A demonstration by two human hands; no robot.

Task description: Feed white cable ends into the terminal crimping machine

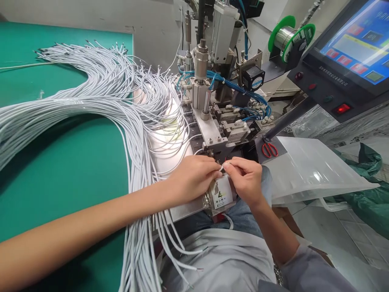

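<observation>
White, slim, plastic-sheathed cables [179, 265] are hanging nearest, over the grey-clothed lap [221, 255]. How are they seeming to you?

Light and bendy, I'm guessing: they're curving freely, and the thin coloured wires [199, 269] poking from one tip are looking fragile.

Where's the one being handled?

Just past the lap, a short white piece of cable [222, 167] is showing between both hands. The left hand [197, 176] is pinching it, and the right hand [244, 176] is clamped on it just beside.

So where are you advising a hold?

On the sheath, close behind the wires. Its smooth plastic may be slipping, so I'm favouring a firm pinch.

And farther off?

A grey metal machine with blue tubes [199, 95] is standing beyond the hands. To its left, a thick white cable bundle [135, 125] is sprawling across the flat green desk [75, 162], probably tangling if tugged.
</observation>
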